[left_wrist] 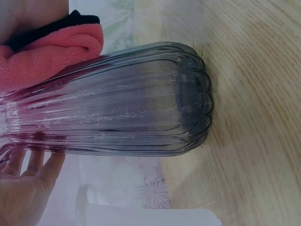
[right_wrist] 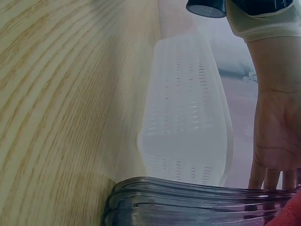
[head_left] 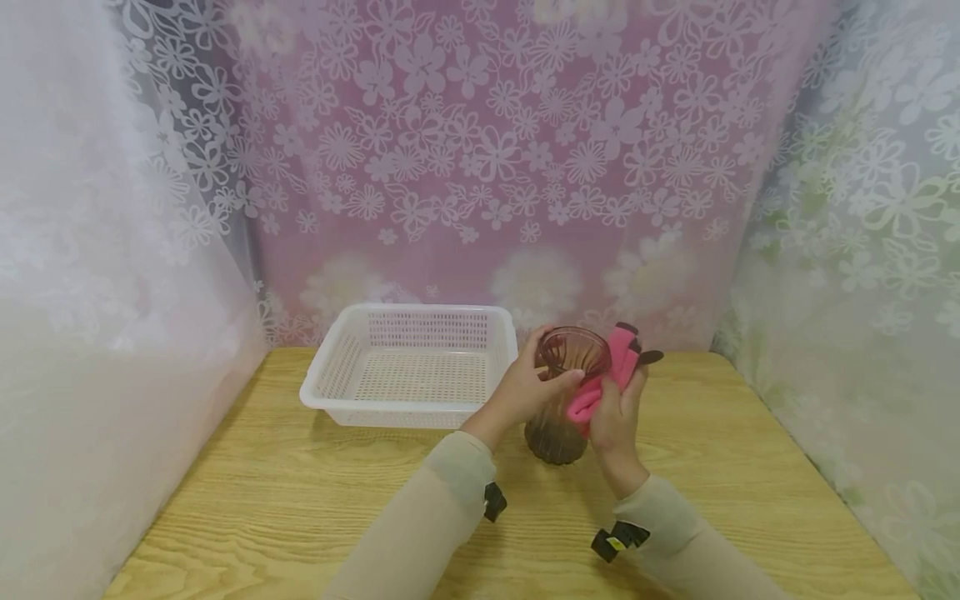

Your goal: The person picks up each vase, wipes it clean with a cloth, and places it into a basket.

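Observation:
A ribbed glass vase (head_left: pixel 555 437), reddish toward the rim and smoky grey at the base, stands upright or slightly tilted on the table. Around its flared neck my left hand (head_left: pixel 525 383) holds it, with the thumb at the rim and other fingers on the far left side. My right hand (head_left: pixel 617 425) grips a folded pink cloth (head_left: pixel 618 358) with dark edging, pressed to the vase's right side. In the left wrist view, the plush cloth (left_wrist: pixel 61 52) touches the upper part of the vase (left_wrist: pixel 131 103). The right fingertips are largely hidden behind the cloth.
A white perforated plastic basket (head_left: pixel 420 408) sits left of the vase, close to my left forearm. The wood-grain table (head_left: pixel 300 517) is bordered by flower-patterned curtains (head_left: pixel 495 167) behind and at both sides. Dark camera mounts are strapped to both wrists.

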`<action>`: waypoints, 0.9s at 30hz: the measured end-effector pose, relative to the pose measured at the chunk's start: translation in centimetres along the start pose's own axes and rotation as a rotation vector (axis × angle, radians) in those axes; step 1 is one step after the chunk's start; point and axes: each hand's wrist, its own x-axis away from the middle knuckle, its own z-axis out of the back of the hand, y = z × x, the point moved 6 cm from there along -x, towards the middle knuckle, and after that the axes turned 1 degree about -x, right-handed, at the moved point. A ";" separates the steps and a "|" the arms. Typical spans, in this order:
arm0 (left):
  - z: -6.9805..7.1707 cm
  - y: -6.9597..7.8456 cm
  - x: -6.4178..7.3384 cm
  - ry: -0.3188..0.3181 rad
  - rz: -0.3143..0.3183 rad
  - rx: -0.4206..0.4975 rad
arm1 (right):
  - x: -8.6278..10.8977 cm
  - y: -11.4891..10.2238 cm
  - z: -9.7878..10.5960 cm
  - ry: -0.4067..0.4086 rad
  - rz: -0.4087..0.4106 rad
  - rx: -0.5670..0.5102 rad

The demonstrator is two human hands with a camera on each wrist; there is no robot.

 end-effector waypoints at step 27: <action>0.0 0.0 0.1 -0.003 -0.015 0.010 | 0.5 1.2 0.4 -0.061 -0.140 0.128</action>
